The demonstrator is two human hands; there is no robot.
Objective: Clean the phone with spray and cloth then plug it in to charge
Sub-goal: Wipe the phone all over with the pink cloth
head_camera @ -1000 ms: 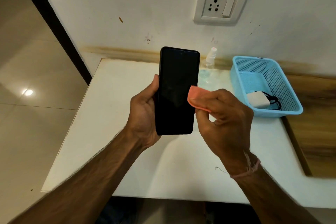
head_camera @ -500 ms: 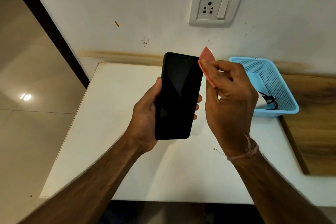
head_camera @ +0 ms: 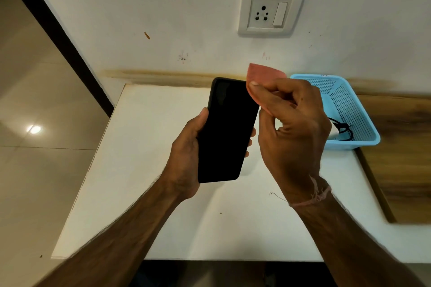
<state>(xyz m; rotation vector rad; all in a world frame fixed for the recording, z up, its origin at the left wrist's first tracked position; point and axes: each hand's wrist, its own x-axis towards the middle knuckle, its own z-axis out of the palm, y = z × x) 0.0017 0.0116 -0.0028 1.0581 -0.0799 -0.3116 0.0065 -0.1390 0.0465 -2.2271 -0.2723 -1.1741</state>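
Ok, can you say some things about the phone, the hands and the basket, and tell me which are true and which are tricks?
1. The left hand holds the phone. True.
2. The phone's screen is lit up. False: it is dark.
3. The right hand pinches the cloth. True.
4. Something is plugged into the wall socket. False: its holes are empty.
5. A black cable lies in the blue basket. True.
6. The phone lies flat on the white table. False: the left hand holds it up off the table.
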